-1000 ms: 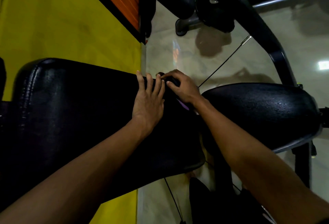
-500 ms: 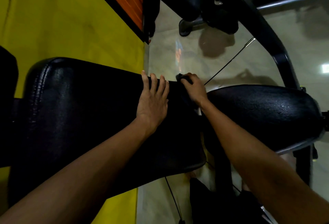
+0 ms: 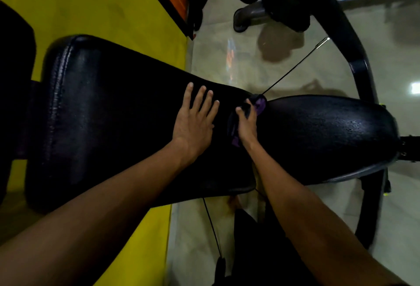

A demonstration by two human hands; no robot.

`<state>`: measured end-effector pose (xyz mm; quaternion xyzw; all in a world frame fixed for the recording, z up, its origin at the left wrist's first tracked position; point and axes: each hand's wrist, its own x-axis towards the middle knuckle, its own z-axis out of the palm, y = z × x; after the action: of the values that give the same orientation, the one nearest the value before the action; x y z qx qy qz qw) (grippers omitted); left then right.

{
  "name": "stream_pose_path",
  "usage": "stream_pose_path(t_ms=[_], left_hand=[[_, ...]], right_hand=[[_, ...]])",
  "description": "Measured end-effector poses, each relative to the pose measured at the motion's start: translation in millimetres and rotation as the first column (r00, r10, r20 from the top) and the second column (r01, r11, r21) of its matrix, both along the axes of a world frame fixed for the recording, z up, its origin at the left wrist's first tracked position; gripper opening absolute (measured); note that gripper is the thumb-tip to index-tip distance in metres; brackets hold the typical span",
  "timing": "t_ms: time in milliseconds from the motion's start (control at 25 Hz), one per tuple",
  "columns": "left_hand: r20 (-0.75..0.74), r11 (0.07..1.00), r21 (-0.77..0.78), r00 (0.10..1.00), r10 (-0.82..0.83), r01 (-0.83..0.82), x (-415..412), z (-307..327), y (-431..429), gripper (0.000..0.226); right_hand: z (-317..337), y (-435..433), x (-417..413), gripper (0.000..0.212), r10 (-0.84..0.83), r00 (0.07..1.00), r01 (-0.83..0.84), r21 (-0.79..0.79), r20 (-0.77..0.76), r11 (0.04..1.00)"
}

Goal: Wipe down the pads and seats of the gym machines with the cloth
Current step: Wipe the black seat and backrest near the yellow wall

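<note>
Black back pad, black seat; purple-and-black cloth (dim); yellow wall.

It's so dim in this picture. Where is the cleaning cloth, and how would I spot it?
Find the two black pads: the long back pad on the left and the rounded seat on the right. At the narrow gap where they meet, the right hand grips a bunched cloth. Its purple patches are the only purple against all that black upholstery.

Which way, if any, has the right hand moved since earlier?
Yes. Right hand slid from the far edge of the back pad toward the seat.
</note>
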<state>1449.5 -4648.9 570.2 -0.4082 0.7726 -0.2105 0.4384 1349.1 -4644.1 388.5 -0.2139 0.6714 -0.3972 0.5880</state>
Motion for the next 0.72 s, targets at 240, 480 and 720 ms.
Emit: stream_pose_path(t_ms=[240, 480, 720], left_hand=[[0.061, 0.999, 0.027, 0.998, -0.032, 0.031, 9, -7, 42, 0.069], [0.065, 0.998, 0.010, 0.996, -0.067, 0.067, 13, -8, 41, 0.069], [0.083, 0.997, -0.019, 0.994, -0.071, 0.073, 14, -17, 40, 0.070]], right_hand=[[42, 118, 33, 0.057, 0.288, 0.956, -0.291, -0.321, -0.059, 0.901], [-44, 84, 0, 0.042, 0.108, 0.988, -0.106, -0.024, 0.111, 0.994], [47, 126, 20, 0.052, 0.304, 0.953, -0.295, -0.262, -0.005, 0.919]])
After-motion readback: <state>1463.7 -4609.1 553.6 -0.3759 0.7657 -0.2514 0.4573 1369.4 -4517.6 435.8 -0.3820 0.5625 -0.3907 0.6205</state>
